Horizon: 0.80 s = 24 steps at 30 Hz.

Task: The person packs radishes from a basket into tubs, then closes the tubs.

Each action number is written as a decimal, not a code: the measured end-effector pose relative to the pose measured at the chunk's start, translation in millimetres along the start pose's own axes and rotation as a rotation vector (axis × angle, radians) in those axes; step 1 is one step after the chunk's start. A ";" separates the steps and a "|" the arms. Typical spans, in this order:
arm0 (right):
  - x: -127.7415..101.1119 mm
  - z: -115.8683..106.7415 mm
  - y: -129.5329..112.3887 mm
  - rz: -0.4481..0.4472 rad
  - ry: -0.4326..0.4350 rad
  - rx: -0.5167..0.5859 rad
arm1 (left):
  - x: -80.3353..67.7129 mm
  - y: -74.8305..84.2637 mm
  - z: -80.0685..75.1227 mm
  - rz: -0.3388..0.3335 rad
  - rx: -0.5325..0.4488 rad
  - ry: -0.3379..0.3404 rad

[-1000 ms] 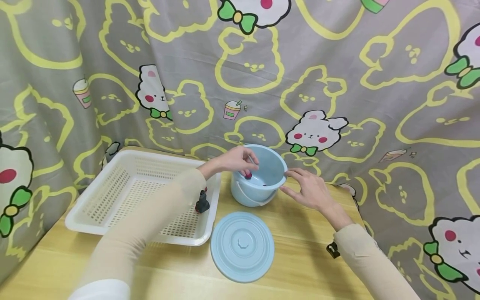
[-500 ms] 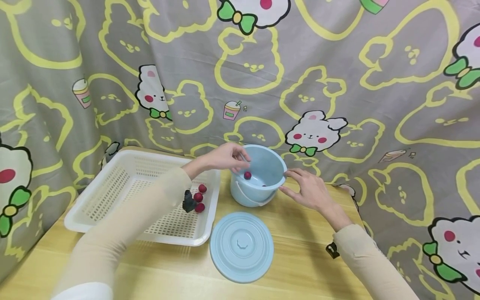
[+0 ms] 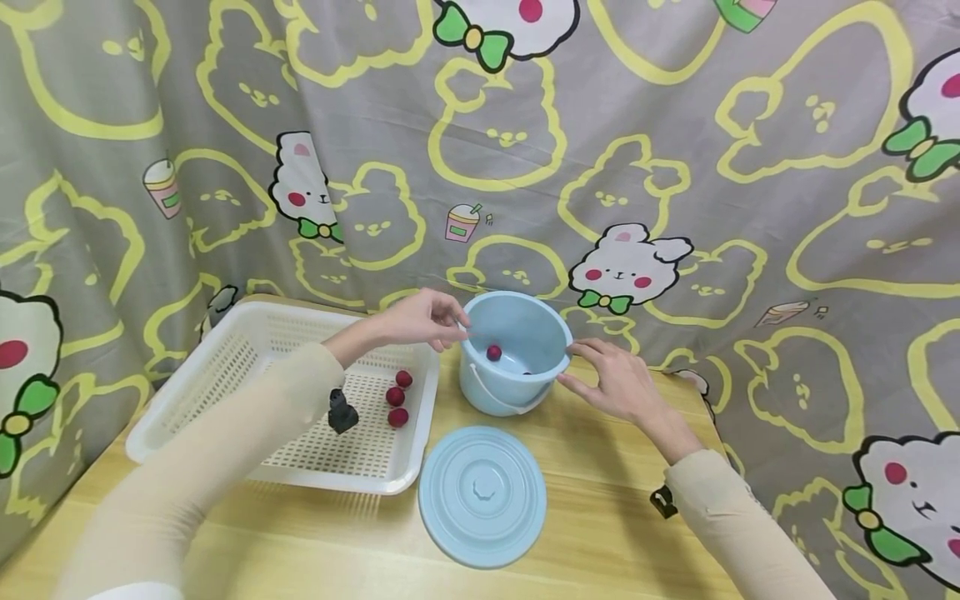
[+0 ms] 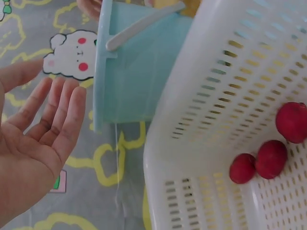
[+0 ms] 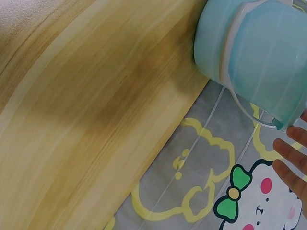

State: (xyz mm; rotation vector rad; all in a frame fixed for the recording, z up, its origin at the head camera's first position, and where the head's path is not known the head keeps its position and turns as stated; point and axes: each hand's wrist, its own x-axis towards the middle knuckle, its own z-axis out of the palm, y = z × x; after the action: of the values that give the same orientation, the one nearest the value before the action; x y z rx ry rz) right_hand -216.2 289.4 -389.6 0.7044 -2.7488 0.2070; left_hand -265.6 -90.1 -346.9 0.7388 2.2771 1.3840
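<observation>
My left hand (image 3: 431, 321) is held at the left rim of the light blue bucket (image 3: 495, 392), its fingers relaxed and nothing between them. In the left wrist view the palm and loosely bent fingers (image 4: 72, 120) show beside the bucket's wall. One round, dark-red, radish-like piece (image 3: 493, 352) lies inside the bucket, with part of a dark spot showing lower down. My right hand (image 3: 618, 383) rests its fingertips against the bucket's right rim, fingers spread. Three more round red pieces (image 3: 395, 397) sit in the white slotted basket (image 3: 420, 450), at its right side.
The blue lid (image 3: 483, 496) lies flat on the wooden table (image 3: 592, 517), in front of the bucket. A patterned grey curtain (image 3: 510, 192) hangs right behind the table. Black wrist devices (image 3: 342, 412) show under my forearms. The bucket's white handle (image 3: 498, 402) hangs down in front.
My left hand has let go of a round red piece, which now lies in the bucket, and has drawn back leftward. The basket's red pieces have come into view. My right hand stays put.
</observation>
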 end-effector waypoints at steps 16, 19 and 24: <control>0.6 -1.1 -0.8 -0.012 -0.001 0.001 | -34.1 -38.2 -24.2 -0.085 0.055 0.015; 0.8 -1.3 -1.5 -0.012 -0.003 0.002 | -39.6 -45.8 -27.2 -0.115 0.069 0.013; 0.7 -0.9 -1.8 -0.007 -0.004 0.000 | -46.9 -59.0 -30.4 -0.152 0.072 0.009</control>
State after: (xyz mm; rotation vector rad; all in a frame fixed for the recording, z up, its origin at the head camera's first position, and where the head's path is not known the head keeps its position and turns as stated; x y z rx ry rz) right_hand -215.7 287.7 -388.4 0.7157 -2.7491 0.2048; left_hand -259.6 -162.1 -383.9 0.5687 2.3474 1.2448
